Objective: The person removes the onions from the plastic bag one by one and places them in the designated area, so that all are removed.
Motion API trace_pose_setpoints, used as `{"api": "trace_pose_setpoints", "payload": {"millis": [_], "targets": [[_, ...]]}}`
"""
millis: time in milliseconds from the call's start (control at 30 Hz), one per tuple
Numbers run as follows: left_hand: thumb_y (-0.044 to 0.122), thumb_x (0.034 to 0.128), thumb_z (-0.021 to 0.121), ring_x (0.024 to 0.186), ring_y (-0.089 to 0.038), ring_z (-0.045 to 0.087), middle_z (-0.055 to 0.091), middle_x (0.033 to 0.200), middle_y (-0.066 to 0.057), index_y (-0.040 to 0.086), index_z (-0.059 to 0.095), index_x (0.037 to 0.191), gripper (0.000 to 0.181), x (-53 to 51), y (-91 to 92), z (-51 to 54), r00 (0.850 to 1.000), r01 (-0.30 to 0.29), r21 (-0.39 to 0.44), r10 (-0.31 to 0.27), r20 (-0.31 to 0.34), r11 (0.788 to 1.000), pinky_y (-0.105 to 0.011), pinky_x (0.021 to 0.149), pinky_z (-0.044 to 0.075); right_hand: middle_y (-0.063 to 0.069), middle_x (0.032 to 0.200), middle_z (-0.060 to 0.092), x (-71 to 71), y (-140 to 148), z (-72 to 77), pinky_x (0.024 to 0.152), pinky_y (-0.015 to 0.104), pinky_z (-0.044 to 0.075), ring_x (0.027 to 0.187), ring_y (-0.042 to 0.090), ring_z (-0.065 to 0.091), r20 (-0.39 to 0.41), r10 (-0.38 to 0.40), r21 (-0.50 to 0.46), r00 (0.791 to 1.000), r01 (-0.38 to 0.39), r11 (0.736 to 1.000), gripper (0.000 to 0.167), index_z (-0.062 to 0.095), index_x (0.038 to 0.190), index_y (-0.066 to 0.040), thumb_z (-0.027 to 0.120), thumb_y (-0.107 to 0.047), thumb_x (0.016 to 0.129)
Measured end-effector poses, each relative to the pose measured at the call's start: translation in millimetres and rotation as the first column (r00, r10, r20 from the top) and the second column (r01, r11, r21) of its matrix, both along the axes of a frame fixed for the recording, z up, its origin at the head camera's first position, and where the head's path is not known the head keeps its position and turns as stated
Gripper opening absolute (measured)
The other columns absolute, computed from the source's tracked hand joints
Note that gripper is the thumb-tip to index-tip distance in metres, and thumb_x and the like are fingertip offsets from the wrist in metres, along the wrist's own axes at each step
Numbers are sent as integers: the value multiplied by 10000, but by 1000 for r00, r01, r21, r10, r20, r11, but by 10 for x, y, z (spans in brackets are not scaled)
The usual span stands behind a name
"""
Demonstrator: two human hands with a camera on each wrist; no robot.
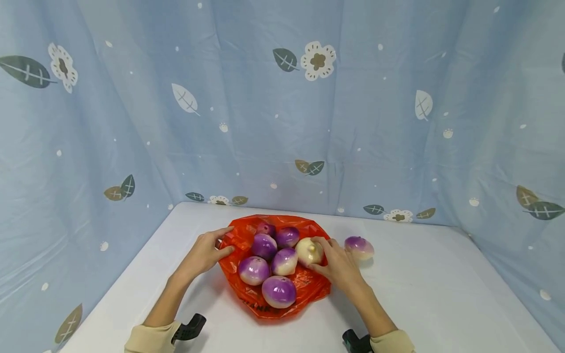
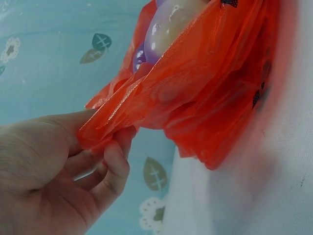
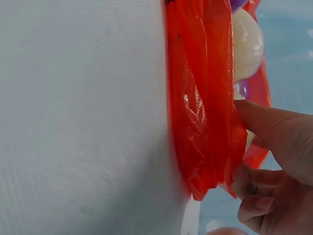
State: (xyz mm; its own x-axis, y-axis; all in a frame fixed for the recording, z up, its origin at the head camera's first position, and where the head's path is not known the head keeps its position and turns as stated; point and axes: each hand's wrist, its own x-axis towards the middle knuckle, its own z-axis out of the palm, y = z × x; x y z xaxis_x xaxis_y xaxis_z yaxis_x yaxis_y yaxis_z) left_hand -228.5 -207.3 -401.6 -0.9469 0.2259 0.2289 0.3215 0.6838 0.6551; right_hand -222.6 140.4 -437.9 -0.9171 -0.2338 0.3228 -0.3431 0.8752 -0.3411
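Observation:
A red plastic bag (image 1: pixel 309 289) lies spread open on the table, several glossy purple-and-white turnips (image 1: pixel 279 291) in it. My left hand (image 1: pixel 206 252) pinches the bag's left edge between thumb and fingers; in the left wrist view the film is stretched up there. At the bag's right side my right hand (image 1: pixel 342 264) grips a turnip with its pale end up (image 1: pixel 308 252), thumb and forefinger on either side. The right wrist view shows the thumb over the bag's rim and other fingers curled outside it; the bag partly hides the held turnip.
One more purple-and-white turnip (image 1: pixel 359 248) lies on the white table (image 1: pixel 432 284), just right of my right hand and outside the bag. A blue curtain (image 1: pixel 273 122) with leaves and flowers hangs behind and at both sides of the table.

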Motion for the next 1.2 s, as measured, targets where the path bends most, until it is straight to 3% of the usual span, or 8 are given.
{"api": "trace_pose_setpoints", "payload": {"millis": [200,567,800,967,1200], "targets": [[87,863,716,713,-153,578,697,989,-147,-5,576,1338,504,24,0,-2,1000,1,0,-1,3,1000,-184,581,524,71,1079,683,-2,-9,-36,1000,643,411,938,284,664,19,9,-11,1000,-9,1000,659,546,1281,-241,860,-379,718],[87,864,716,732,-169,582,697,966,-145,-12,573,1338,505,66,-28,-65,1000,-8,-1,8,14,1000,-179,590,522,59,1075,675,19,27,-79,927,487,492,959,247,654,35,50,-56,998,-48,997,676,556,1327,-227,856,-335,731],[95,864,718,720,-159,564,684,929,-123,-1,568,1349,516,92,-46,-89,999,-27,-9,27,22,1000,-191,578,514,63,1072,666,41,25,-64,947,495,479,978,234,634,64,66,-66,996,-62,996,678,561,1339,-225,851,-334,736],[95,863,716,697,-150,553,678,911,-115,-3,568,1350,518,85,-36,-67,1000,-21,-11,21,17,1000,-200,562,503,72,1109,645,52,42,-8,926,468,524,1013,237,617,97,70,-81,993,-63,995,692,539,1368,-241,837,-354,752],[100,865,720,708,-151,571,693,940,-148,-8,568,1348,518,20,-12,-15,1000,5,-8,-5,-20,1000,-193,575,513,94,1128,634,39,130,160,836,457,580,1005,278,638,67,94,-111,993,-86,990,695,535,1384,-235,828,-359,765]]}}
